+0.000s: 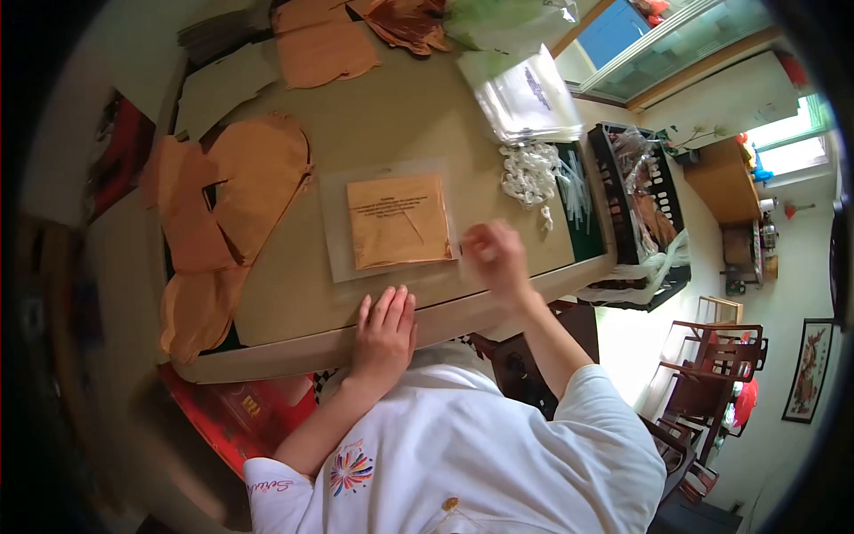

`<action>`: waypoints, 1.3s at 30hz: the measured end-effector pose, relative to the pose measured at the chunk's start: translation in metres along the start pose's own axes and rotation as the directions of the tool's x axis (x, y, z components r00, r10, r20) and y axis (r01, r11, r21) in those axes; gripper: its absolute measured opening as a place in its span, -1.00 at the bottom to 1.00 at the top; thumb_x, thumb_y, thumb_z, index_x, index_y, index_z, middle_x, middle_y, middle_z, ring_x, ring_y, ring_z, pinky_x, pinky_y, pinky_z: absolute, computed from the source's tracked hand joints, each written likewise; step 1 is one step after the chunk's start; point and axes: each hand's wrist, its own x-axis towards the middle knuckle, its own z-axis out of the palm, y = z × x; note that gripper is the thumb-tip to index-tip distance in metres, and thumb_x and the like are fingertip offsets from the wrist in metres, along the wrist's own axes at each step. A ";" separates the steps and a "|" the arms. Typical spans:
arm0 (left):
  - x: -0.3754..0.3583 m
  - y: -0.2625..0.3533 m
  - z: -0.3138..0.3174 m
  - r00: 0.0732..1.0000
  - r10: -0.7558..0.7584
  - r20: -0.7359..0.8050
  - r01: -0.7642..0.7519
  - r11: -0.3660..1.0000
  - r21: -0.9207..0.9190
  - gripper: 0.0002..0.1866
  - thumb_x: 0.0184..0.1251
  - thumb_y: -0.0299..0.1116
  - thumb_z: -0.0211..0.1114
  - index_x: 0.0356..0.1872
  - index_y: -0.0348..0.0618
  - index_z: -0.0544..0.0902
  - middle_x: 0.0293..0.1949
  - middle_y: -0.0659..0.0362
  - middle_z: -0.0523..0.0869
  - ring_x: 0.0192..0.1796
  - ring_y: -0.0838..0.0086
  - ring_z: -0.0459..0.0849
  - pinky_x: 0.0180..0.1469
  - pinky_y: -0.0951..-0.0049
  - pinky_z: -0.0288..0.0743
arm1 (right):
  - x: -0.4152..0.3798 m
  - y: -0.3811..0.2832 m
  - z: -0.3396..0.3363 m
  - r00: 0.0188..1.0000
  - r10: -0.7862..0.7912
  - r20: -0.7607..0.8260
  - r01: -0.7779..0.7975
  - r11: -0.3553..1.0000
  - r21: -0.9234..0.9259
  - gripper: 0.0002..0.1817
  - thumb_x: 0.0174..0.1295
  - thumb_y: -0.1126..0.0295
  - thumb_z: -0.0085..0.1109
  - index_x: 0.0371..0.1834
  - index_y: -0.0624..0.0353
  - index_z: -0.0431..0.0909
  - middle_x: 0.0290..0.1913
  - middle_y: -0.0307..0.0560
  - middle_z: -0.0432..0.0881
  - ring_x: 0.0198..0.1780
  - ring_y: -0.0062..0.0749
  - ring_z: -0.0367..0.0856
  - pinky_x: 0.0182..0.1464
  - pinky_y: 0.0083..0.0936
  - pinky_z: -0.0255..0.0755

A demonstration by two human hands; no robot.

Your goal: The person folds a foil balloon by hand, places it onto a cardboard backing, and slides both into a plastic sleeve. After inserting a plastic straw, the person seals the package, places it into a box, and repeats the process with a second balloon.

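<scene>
A clear plastic bag (338, 252) lies flat on the table in front of me, with a folded orange-copper piece (400, 236) inside and small dark print across its upper part. My left hand (384, 334) rests at the table's front edge, fingers stretched out, the tips just below the bag's lower edge. Beside the bag's right edge, my right hand (495, 258) is raised with curled fingers, slightly blurred. What those fingers hold, if anything, is hidden. To the upper right lie a heap of white small pieces (531, 175) and several thin clear strips (576, 191).
Orange foil-like sheets (231, 178) are piled at the left, with more orange sheets (325, 49) at the back. A stack of clear bags (532, 98) lies back right. A black crate (618, 191) with plastic stands at the table's right side. Wooden chairs (712, 365) stand farther right.
</scene>
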 end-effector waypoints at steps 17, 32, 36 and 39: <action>0.067 -0.061 -0.006 0.992 0.116 -0.058 -0.112 0.991 0.071 -0.49 0.04 -0.53 0.29 0.13 -0.10 0.54 0.14 0.08 0.52 0.23 0.20 0.45 0.27 0.18 0.35 | -0.013 0.050 -0.036 0.830 0.026 -0.557 -0.244 0.916 -0.320 -0.90 0.19 0.56 0.19 -0.23 0.23 0.59 -0.23 -0.01 0.57 -0.33 -0.24 0.58 -0.24 -0.43 0.48; 0.081 -0.058 0.010 0.971 0.026 -0.239 -0.057 0.991 -0.123 -0.73 0.14 -0.47 0.31 -0.10 -0.06 0.65 -0.10 0.26 0.62 0.03 0.37 0.54 0.04 0.28 0.41 | -0.031 -0.055 0.038 0.976 -0.188 -0.110 0.197 0.977 0.080 -0.69 0.14 0.57 0.23 -0.01 0.16 0.59 0.06 -0.02 0.56 0.08 -0.06 0.54 0.08 -0.24 0.48; 0.080 -0.061 0.014 0.961 -0.001 -0.276 -0.052 0.981 -0.186 -0.71 0.11 -0.51 0.31 -0.10 -0.05 0.65 -0.11 0.26 0.63 0.03 0.36 0.54 0.04 0.28 0.40 | -0.044 -0.058 0.040 0.946 -0.322 0.038 0.324 0.943 -0.071 -0.64 0.16 0.51 0.21 0.06 0.17 0.56 0.14 0.01 0.51 0.21 -0.05 0.47 0.31 -0.15 0.30; 0.081 -0.059 0.013 0.956 -0.005 -0.292 -0.054 0.979 -0.195 -0.70 0.08 -0.54 0.31 -0.12 -0.04 0.66 -0.11 0.27 0.65 0.01 0.36 0.56 0.01 0.29 0.41 | -0.039 -0.060 0.045 0.942 -0.323 0.093 0.334 0.926 -0.173 -0.58 0.18 0.43 0.20 0.14 0.21 0.49 0.19 0.04 0.48 0.28 -0.05 0.40 0.41 -0.11 0.15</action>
